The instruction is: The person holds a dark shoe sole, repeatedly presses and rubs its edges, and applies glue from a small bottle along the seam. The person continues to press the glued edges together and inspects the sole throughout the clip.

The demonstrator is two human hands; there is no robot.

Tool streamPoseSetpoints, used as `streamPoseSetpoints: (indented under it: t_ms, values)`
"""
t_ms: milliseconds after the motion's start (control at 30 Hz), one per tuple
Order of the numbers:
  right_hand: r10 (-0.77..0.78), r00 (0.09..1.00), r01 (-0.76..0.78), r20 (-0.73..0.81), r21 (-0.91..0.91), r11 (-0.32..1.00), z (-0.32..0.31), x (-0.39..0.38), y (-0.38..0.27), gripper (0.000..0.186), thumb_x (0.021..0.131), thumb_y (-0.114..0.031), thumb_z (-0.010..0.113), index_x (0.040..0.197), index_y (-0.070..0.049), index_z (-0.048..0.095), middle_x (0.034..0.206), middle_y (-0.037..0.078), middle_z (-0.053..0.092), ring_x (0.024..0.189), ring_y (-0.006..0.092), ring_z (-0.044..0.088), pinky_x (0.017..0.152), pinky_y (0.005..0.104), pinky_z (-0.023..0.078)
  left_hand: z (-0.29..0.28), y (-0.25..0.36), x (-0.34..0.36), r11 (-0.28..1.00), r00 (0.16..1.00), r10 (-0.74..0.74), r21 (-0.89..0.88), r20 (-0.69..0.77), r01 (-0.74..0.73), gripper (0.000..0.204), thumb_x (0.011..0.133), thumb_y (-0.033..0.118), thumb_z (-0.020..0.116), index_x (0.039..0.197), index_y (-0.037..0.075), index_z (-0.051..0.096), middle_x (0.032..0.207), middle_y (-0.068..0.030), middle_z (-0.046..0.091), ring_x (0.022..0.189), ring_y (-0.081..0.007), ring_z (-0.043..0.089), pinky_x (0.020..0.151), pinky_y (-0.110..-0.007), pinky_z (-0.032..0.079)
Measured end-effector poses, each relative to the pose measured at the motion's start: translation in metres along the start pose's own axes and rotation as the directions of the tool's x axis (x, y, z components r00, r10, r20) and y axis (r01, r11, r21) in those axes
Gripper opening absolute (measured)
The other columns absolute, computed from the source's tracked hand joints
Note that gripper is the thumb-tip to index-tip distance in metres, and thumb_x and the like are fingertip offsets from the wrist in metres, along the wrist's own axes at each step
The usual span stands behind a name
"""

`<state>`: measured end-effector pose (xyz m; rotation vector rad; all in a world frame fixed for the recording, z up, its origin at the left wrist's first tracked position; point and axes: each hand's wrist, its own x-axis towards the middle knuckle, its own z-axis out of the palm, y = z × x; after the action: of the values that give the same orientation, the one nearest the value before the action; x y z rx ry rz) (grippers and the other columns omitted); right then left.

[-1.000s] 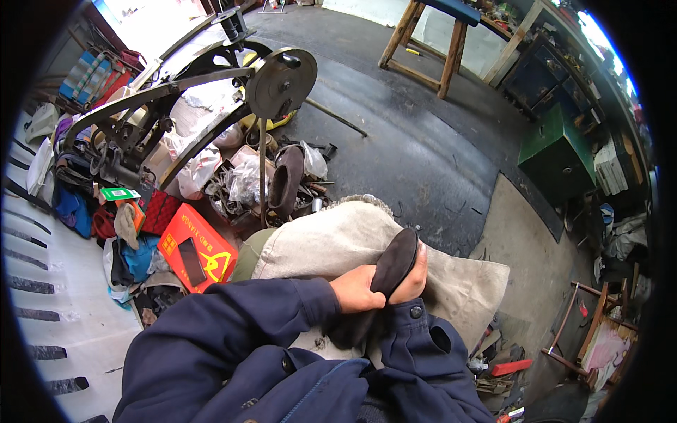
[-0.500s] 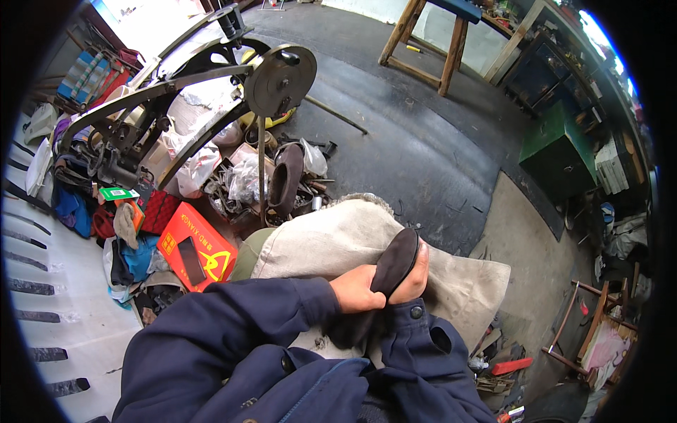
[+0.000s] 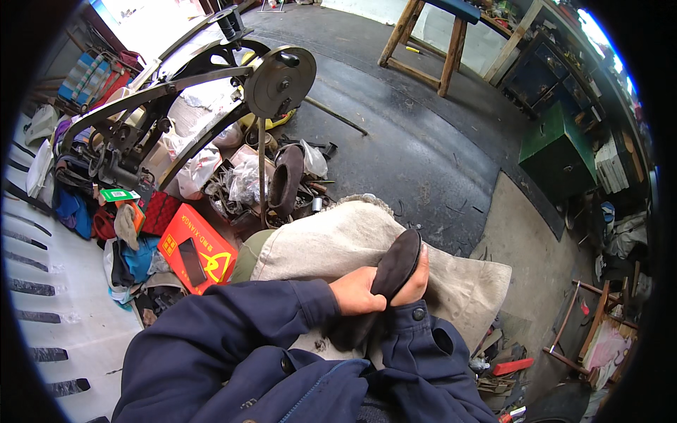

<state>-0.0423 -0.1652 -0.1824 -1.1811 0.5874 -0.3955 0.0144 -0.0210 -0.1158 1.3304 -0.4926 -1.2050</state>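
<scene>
Over my lap, a dark brown suede boot (image 3: 397, 265) is held with its rounded toe end pointing up and away. My left hand (image 3: 357, 291) is closed round its left side, thumb pressed near the lower end. On the other side my right hand (image 3: 416, 279) wraps it, fingers reaching up along the edge. The boot's lower part is partly hidden by my hands and sleeves. Beneath them a beige cloth (image 3: 331, 236) covers my lap. A similar dark boot (image 3: 287, 182) lies in the clutter beyond my left knee.
An iron hand-cranked sewing machine (image 3: 280, 82) stands at the left, above bags and loose tools. A red box (image 3: 199, 248) with a dark phone (image 3: 191, 261) on it lies near my left arm. A wooden-legged stool (image 3: 451, 53) and green cabinet (image 3: 560, 151) stand further off.
The boot's toe end has tipped very slightly, with both hands keeping the same hold. Nothing else has visibly moved.
</scene>
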Motion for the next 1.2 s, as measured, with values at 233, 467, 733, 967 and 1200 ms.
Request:
streamPoseSetpoints:
  t_ms: [233, 467, 733, 967, 1200]
  values:
    - [-0.011, 1.000, 0.011, -0.018, 0.010, 1.000, 0.002, -0.001, 0.006, 0.058, 0.108, -0.044, 0.028, 0.131, 0.000, 0.059, 0.123, 0.008, 0.064, 0.112, 0.0202, 0.060, 0.100, 0.0313, 0.047, -0.003, -0.001, 0.001, 1.000, 0.999, -0.015, 0.026, 0.029, 0.014, 0.038, 0.076, 0.005, 0.061, 0.114, -0.002, 0.061, 0.100, -0.0060, 0.067, 0.096, -0.0148, 0.060, 0.090, -0.030, 0.048]
    - [0.036, 0.998, -0.032, -0.047, 0.074, 0.997, 0.001, -0.002, 0.011, 0.060, 0.108, -0.047, 0.028, 0.128, -0.001, 0.061, 0.119, 0.006, 0.064, 0.108, 0.0188, 0.060, 0.097, 0.0305, 0.047, -0.004, -0.006, 0.002, 0.999, 0.998, -0.031, 0.043, 0.063, 0.028, 0.041, 0.078, 0.005, 0.061, 0.118, -0.002, 0.060, 0.105, -0.0062, 0.066, 0.100, -0.0153, 0.060, 0.093, -0.031, 0.048]
    - [-0.404, 0.912, 0.375, 0.066, -0.533, 0.758, 0.006, -0.009, -0.008, 0.041, 0.104, -0.023, 0.045, 0.132, 0.005, 0.054, 0.124, 0.020, 0.063, 0.114, 0.0313, 0.062, 0.102, 0.0386, 0.047, -0.001, -0.011, 0.004, 0.999, 0.999, 0.038, 0.023, -0.014, -0.038, 0.034, 0.075, 0.005, 0.060, 0.108, -0.003, 0.062, 0.094, -0.0060, 0.067, 0.090, -0.0146, 0.061, 0.084, -0.030, 0.049]
    - [-0.060, 0.998, 0.061, -0.022, 0.050, 0.997, 0.015, -0.003, -0.022, 0.047, 0.108, -0.040, 0.033, 0.125, -0.003, 0.057, 0.115, 0.007, 0.063, 0.105, 0.0191, 0.060, 0.094, 0.0320, 0.048, -0.005, -0.005, 0.003, 0.996, 0.997, -0.068, -0.057, 0.037, 0.071, 0.041, 0.078, 0.003, 0.062, 0.119, -0.002, 0.061, 0.107, -0.0046, 0.066, 0.101, -0.0129, 0.059, 0.093, -0.029, 0.048]
    - [-0.130, 0.990, 0.131, -0.057, 0.017, 0.991, 0.026, -0.009, -0.034, 0.050, 0.106, -0.041, 0.033, 0.121, -0.001, 0.058, 0.114, 0.006, 0.060, 0.101, 0.0163, 0.055, 0.093, 0.0305, 0.044, -0.004, 0.000, 0.003, 0.995, 0.999, -0.031, -0.092, 0.022, 0.033, 0.041, 0.075, 0.004, 0.060, 0.115, -0.003, 0.062, 0.105, -0.0076, 0.068, 0.101, -0.0163, 0.062, 0.091, -0.030, 0.049]
